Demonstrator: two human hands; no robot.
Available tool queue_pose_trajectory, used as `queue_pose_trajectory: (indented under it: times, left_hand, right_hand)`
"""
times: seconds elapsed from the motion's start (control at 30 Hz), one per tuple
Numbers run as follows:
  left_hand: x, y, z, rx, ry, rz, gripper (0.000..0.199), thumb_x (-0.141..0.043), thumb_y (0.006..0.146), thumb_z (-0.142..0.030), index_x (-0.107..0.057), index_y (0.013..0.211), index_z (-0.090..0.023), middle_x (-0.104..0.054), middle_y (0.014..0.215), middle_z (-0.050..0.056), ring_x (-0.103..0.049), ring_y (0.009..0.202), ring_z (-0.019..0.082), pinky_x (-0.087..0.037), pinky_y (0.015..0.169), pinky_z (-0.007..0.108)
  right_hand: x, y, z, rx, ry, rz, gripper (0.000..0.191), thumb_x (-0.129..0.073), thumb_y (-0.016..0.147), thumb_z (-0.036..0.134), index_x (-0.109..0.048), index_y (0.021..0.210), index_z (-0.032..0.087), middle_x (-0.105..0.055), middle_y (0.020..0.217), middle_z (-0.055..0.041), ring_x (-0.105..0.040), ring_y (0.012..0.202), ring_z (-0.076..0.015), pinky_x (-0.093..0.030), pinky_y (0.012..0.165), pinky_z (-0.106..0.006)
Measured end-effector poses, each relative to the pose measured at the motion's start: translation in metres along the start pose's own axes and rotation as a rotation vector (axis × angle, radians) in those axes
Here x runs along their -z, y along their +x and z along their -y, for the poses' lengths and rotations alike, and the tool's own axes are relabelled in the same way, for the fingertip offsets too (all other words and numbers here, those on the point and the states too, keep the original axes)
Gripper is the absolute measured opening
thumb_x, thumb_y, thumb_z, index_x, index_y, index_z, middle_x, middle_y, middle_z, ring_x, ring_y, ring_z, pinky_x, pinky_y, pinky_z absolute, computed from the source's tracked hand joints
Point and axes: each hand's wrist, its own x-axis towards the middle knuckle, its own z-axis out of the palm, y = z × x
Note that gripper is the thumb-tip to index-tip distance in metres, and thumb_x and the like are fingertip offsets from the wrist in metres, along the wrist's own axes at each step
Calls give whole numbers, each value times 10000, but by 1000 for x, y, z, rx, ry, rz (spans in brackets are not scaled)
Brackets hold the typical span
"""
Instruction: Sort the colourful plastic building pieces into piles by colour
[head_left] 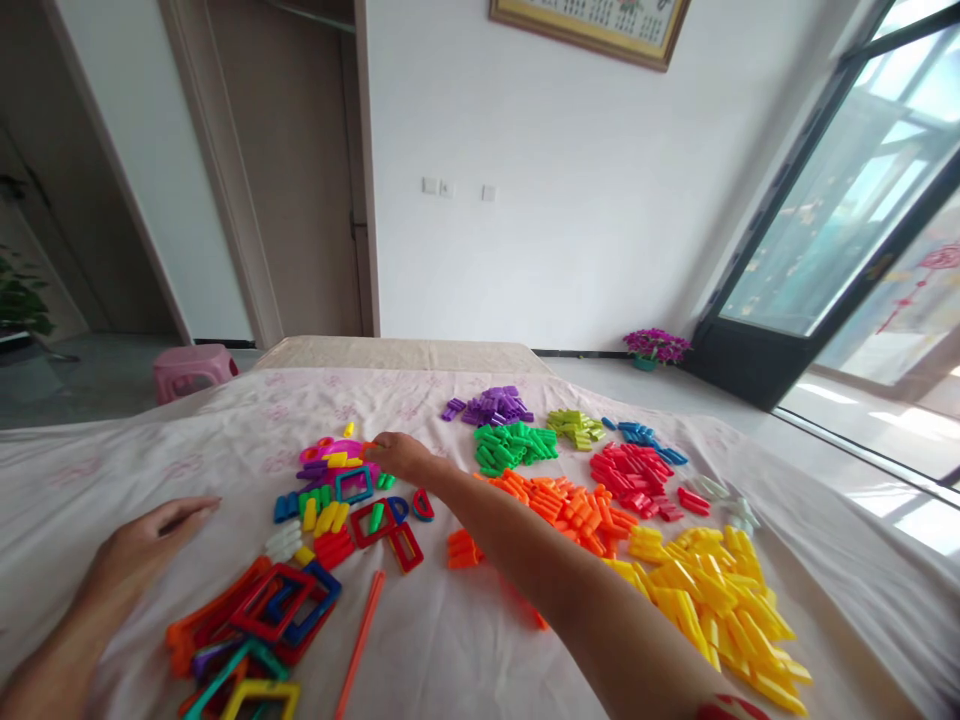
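My right hand (pixel 397 457) reaches across to the mixed group of pieces, its fingers together at the right edge of a pink piece (pixel 341 447); an orange bit shows at the fingertips, too small to make out. Just below lies a teal square frame (pixel 354 484). My left hand (pixel 161 530) hovers over the cloth at the left, fingers stretched out, holding nothing. Between the hands are yellow pieces (pixel 331 518), red pieces (pixel 334 548) and blue pieces (pixel 286 507). Nearer to me are stacked frames, among them a red square frame (pixel 274 602).
Sorted piles lie to the right: purple (pixel 497 406), green (pixel 514 447), orange (pixel 570 512), red (pixel 632 477) and yellow (pixel 720 590). A long red stick (pixel 360 645) lies near the front. A pink stool (pixel 195 370) stands beyond the cloth.
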Motion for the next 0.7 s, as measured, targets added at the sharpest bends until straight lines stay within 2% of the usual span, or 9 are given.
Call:
queue_pose_trajectory:
  times: [0.1, 0.17, 0.3, 0.4, 0.47, 0.57, 0.7]
  left_hand:
    - [1, -2, -5, 32, -156, 42, 444, -600, 752, -519, -690, 1053, -206, -714, 1129, 49, -639, 1057, 262, -485, 916, 317]
    - [6, -8, -21, 5, -299, 31, 501, -618, 743, -523, -666, 1079, -155, -694, 1165, 96, -613, 1102, 269, -456, 976, 332]
    - [14, -25, -78, -128, -497, 111, 585, -636, 740, -563, -634, 1118, -117, -669, 1193, 147, -595, 1135, 280, -427, 1025, 371]
    - [9, -36, -123, -250, -561, 285, 554, -636, 758, -546, -635, 1143, -148, -681, 1172, 134, -625, 1095, 265, -457, 989, 362]
    - [0, -39, -143, -315, -569, 378, 538, -648, 759, -529, -638, 1149, -158, -687, 1152, 131, -650, 1042, 257, -482, 947, 359]
    - [-12, -39, -159, -328, -573, 374, 498, -673, 737, -516, -654, 1076, -152, -709, 1054, 124, -670, 959, 254, -511, 863, 348]
    - [-22, -35, -160, -270, -598, 357, 437, -699, 705, -501, -650, 954, -146, -716, 914, 95, -672, 867, 240, -512, 767, 315]
  right_hand:
    - [-1, -1, 2, 1, -27, 45, 283, -525, 877, 434, -624, 803, 179, -581, 678, 2, -518, 634, -132, -349, 538, -231]
    - [-3, -2, 6, 50, -27, 77, 257, -522, 890, 382, -617, 782, 169, -594, 671, -7, -527, 626, -130, -359, 539, -230]
    - [-11, -5, 14, 150, 37, 153, 205, -535, 895, 315, -610, 780, 163, -644, 715, -2, -551, 614, -101, -380, 535, -197]
    - [-14, -7, 20, 176, 92, 190, 214, -551, 896, 322, -618, 777, 157, -670, 736, 6, -558, 588, -78, -383, 510, -164]
    - [-14, -9, 24, 162, 138, 202, 239, -559, 897, 342, -623, 765, 153, -670, 720, 9, -553, 563, -68, -382, 498, -150]
    - [-13, -13, 29, 143, 215, 210, 255, -577, 885, 356, -622, 738, 152, -653, 688, 13, -540, 538, -63, -385, 496, -148]
    - [-11, -16, 26, 196, 190, 178, 241, -600, 861, 362, -635, 739, 157, -641, 677, 21, -539, 563, -68, -372, 514, -156]
